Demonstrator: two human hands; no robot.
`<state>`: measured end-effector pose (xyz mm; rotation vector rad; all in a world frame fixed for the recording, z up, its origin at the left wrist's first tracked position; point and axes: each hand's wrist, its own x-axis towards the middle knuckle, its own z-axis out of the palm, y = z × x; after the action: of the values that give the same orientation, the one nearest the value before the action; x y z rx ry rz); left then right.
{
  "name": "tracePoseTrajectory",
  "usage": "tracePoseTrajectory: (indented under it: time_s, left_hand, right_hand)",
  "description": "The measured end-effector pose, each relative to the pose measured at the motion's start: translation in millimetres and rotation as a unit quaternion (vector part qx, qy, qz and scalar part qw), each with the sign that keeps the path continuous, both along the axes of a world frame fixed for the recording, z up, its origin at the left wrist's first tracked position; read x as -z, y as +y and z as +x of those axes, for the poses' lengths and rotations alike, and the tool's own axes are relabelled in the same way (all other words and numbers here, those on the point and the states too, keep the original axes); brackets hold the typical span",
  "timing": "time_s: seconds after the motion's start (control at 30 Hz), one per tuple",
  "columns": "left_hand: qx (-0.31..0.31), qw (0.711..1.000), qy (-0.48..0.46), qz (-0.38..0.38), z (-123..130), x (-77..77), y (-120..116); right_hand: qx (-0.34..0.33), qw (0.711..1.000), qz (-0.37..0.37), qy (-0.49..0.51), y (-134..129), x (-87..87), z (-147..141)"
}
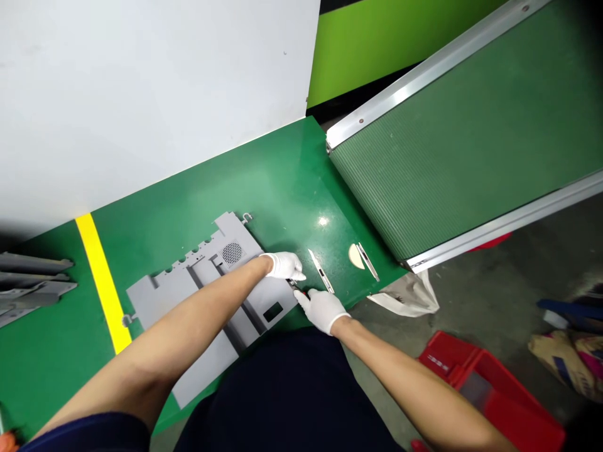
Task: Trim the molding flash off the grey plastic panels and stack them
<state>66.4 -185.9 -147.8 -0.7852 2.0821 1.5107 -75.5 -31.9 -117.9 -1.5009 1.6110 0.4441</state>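
Observation:
A grey plastic panel [207,301] with a round speaker-like grille, ribs and a dark rectangular opening lies on the green table. My left hand [285,265], in a white glove, is closed at the panel's right edge, its fingertips bent over that edge. Just in front of it my right hand [324,311], also gloved, is closed around a small tool with a bit of red on it. The tool's metal tip meets the panel's right edge; most of it is hidden by the fingers. Beside the hands lies a utility knife [321,273].
A second utility knife [369,262] and a pale half-round piece [355,256] lie near the table's right end. Beyond that end a green conveyor belt [471,138] slopes away. More grey panels [35,282] stand at left. A red bin [494,389] sits on the floor.

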Motion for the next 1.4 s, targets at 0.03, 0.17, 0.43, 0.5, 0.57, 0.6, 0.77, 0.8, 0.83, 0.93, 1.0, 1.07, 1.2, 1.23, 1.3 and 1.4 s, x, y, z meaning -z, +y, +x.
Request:
tracePoseTrajectory:
  time_s: [0.03, 0.17, 0.43, 0.5, 0.57, 0.6, 0.77, 0.8, 0.83, 0.93, 1.0, 1.07, 1.2, 1.23, 1.3, 1.4]
  left_hand:
    - [0.005, 1.000, -0.006, 0.003, -1.5, 1.7, -0.9]
    - [0.031, 0.998, -0.041, 0.027, -14.0, 7.2, -9.0]
    - [0.027, 1.000, 0.012, 0.006, -10.0, 0.7, -2.7]
    - [0.012, 0.996, 0.078, -0.052, 3.6, -4.8, 9.0]
    - [0.011, 0.984, 0.139, -0.114, 16.4, -10.4, 19.9]
    - [0.012, 0.976, 0.166, -0.140, 21.3, -12.8, 24.3]
    - [0.013, 0.967, 0.201, -0.154, 28.8, -16.9, 35.2]
    - [0.010, 0.968, 0.201, -0.147, 28.5, -15.9, 35.9]
    - [0.005, 0.970, 0.201, -0.136, 28.1, -14.4, 36.2]
    - [-0.029, 0.977, 0.188, -0.099, 26.0, -7.2, 32.4]
    - [-0.036, 0.986, 0.148, -0.072, 21.6, -1.2, 25.3]
    - [-0.015, 0.997, 0.060, -0.047, 12.8, 5.1, 16.2]
    - [0.003, 0.995, -0.093, -0.049, -15.1, 18.8, 5.1]
    - [-0.009, 0.992, -0.107, -0.059, -21.6, 22.2, 4.4]
    - [-0.045, 0.988, -0.126, -0.075, -29.3, 26.8, 2.3]
    - [-0.116, 0.983, -0.117, -0.082, -18.7, 19.9, -14.2]
  right_hand:
    - [-0.008, 1.000, -0.008, 0.003, 0.3, -1.0, 0.9]
    - [-0.022, 0.998, -0.047, 0.042, 3.6, -3.4, 6.5]
    - [-0.027, 0.995, -0.082, 0.042, 9.2, 5.7, 6.3]
    - [-0.033, 0.996, -0.077, 0.014, 8.9, 10.0, 3.7]
    - [-0.037, 0.996, -0.075, -0.012, 8.6, 13.1, 1.5]
    - [-0.035, 0.996, -0.075, -0.022, 8.6, 14.0, 0.6]
    - [-0.021, 0.996, -0.070, -0.045, 11.5, 16.8, -2.6]
    - [-0.016, 0.996, -0.071, -0.048, 12.3, 17.9, -3.1]
    - [-0.008, 0.996, -0.072, -0.051, 13.0, 19.2, -3.6]
    - [0.014, 0.997, -0.066, -0.046, 14.1, 23.5, -3.8]
    - [0.010, 0.997, -0.060, -0.037, 14.1, 25.3, -2.4]
    - [0.002, 0.998, -0.064, -0.020, 13.9, 25.2, 0.0]
    - [0.010, 0.996, -0.084, 0.030, 11.0, 18.4, 4.4]
    - [0.007, 0.994, -0.098, 0.043, 9.1, 15.5, 4.2]
    - [-0.005, 0.990, -0.129, 0.061, 4.2, 9.1, 0.6]
    - [-0.015, 0.989, -0.140, 0.048, 0.0, 0.0, -12.9]
